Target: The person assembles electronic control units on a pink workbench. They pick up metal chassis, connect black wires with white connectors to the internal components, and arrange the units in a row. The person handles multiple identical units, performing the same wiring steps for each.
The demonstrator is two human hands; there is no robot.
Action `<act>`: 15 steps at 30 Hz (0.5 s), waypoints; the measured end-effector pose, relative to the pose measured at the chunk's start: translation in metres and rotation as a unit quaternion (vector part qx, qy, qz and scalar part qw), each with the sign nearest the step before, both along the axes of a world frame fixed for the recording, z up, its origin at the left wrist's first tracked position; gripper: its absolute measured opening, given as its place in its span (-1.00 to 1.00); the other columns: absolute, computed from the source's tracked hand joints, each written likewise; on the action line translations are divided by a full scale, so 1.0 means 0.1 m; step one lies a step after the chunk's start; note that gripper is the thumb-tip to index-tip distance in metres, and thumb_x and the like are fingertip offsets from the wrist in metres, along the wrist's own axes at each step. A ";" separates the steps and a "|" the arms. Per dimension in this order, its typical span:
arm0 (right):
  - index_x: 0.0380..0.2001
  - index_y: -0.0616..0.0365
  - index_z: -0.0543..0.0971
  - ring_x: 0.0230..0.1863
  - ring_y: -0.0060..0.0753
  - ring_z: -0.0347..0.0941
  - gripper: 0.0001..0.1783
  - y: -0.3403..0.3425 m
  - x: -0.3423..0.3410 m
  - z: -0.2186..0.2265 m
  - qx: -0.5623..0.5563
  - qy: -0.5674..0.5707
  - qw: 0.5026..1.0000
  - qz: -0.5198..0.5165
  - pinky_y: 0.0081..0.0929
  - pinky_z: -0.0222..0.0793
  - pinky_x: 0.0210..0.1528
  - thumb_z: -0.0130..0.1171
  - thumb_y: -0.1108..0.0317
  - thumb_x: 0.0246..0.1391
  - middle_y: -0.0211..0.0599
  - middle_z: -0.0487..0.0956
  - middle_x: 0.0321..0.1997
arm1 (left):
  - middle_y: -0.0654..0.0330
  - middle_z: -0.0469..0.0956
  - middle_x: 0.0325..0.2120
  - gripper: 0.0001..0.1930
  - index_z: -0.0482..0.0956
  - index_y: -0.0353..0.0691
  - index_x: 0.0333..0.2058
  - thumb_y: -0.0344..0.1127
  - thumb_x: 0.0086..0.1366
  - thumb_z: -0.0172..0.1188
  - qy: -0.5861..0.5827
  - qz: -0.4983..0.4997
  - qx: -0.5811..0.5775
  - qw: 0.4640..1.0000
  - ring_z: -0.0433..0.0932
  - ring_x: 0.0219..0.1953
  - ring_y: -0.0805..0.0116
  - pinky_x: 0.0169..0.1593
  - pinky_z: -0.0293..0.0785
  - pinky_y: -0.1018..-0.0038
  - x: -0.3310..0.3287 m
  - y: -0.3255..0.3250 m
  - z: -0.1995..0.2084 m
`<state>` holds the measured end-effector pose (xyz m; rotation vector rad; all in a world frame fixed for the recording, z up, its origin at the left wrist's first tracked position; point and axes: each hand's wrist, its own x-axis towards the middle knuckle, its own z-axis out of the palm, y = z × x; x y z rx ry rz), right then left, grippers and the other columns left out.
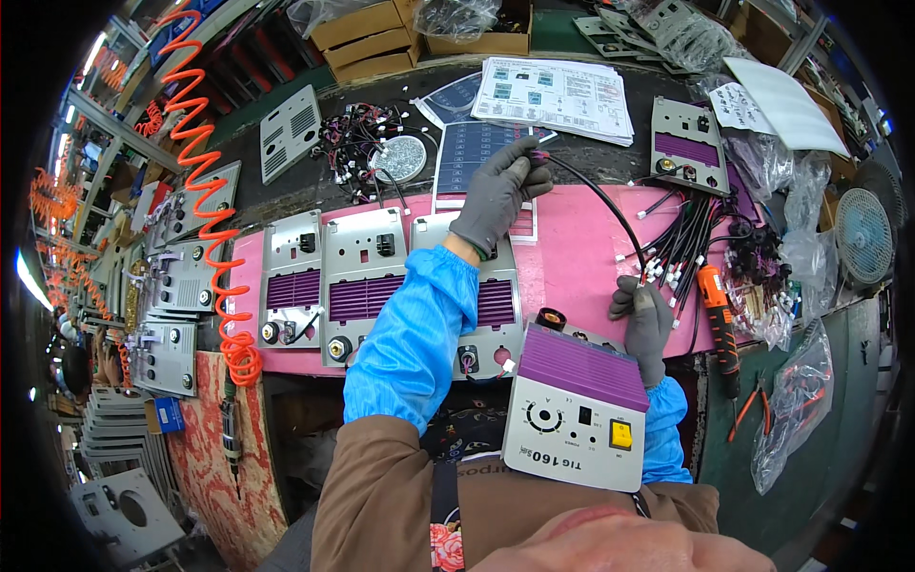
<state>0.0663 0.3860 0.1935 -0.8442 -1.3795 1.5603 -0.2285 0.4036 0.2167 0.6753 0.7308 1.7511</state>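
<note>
My left hand (500, 195), in a grey glove, is raised over the bench with its fingers pinched on the purple-tipped end of a black cable (605, 198). The cable arcs right and down to my right hand (644, 322), also gloved, whose fingers close around its lower end by a white connector. Below the right hand, close to my chest, a front panel (577, 405) with a purple louvred grille, a dial and a yellow switch leans at the bench edge. A black round fitting (550, 318) stands at its upper edge.
Grey panels with purple grilles (362, 297) lie on the pink mat (562, 238). At right are a bundle of cables (672, 248), an orange-and-black screwdriver (719, 315) and pliers (751, 410). Printed sheets (553, 100) lie at the back; a coiled orange hose (205, 191) hangs at left.
</note>
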 end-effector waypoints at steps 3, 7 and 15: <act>-0.12 0.43 0.53 -0.41 -0.51 0.41 -0.61 -0.01 -0.01 0.02 0.000 -0.007 1.000 -0.002 -0.53 0.37 -0.33 -0.12 0.27 0.30 -0.28 0.51 -0.42 | 0.06 0.51 -0.20 -0.65 0.32 -0.34 0.18 -0.41 0.47 -0.08 -0.001 0.004 -0.001 1.000 0.59 -0.22 0.30 -0.02 0.60 0.33 0.00 0.00 0.00; -0.12 0.43 0.53 -0.41 -0.51 0.40 -0.61 -0.01 -0.02 0.03 0.000 -0.002 1.000 0.001 -0.53 0.37 -0.33 -0.12 0.28 0.30 -0.28 0.50 -0.42 | 0.01 0.51 -0.15 -0.66 0.32 -0.38 0.17 -0.44 0.46 -0.10 -0.001 0.011 -0.010 1.000 0.57 -0.26 0.36 -0.10 0.62 0.41 0.00 0.01 0.01; -0.13 0.44 0.53 -0.42 -0.51 0.41 -0.61 -0.02 -0.01 0.03 0.010 -0.008 1.000 -0.003 -0.53 0.38 -0.34 -0.12 0.27 0.30 -0.27 0.51 -0.42 | -0.01 0.48 -0.12 -0.63 0.29 -0.38 0.19 -0.40 0.47 -0.08 0.003 0.002 -0.004 1.000 0.55 -0.21 0.29 -0.03 0.58 0.33 0.00 0.00 0.02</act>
